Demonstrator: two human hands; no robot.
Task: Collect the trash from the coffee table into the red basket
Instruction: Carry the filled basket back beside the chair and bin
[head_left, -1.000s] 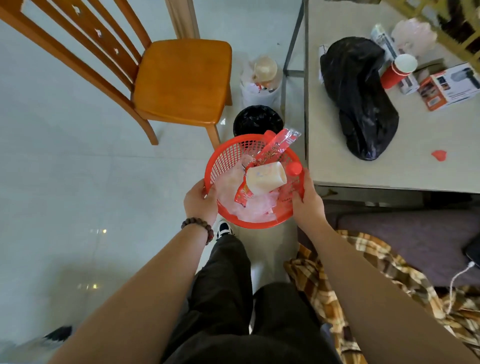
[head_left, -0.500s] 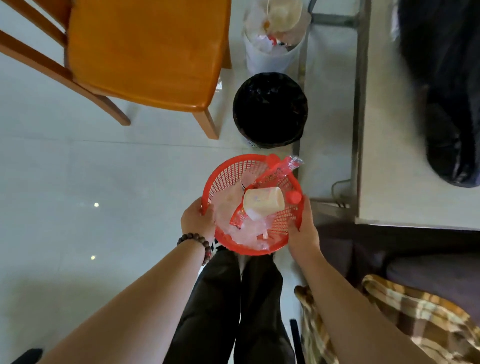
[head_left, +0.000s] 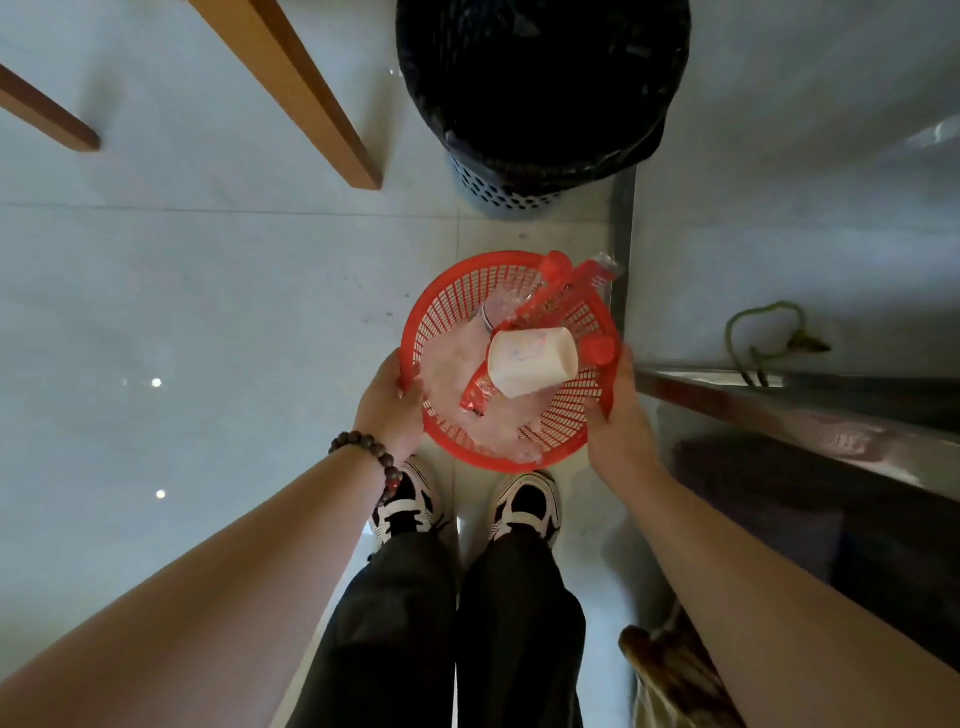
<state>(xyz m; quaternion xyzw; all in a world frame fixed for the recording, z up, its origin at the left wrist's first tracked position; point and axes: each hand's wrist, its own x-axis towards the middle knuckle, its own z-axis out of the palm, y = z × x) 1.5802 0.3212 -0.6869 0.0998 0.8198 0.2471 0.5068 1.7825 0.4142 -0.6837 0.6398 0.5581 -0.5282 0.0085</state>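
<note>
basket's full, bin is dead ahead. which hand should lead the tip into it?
Probably the left hand. Both hands grip the red basket by its rim, and the black-lined bin sits ahead. The long red wrapper already overhangs the far right rim, so lifting the left side while the right hand pivots should spill forward.

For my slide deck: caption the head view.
Both hands, left hand and right hand, hold the trash-filled red basket above the floor, near a black-lined bin.

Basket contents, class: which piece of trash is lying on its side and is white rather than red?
The white paper cup, tipped sideways atop the long red wrapper.
</note>
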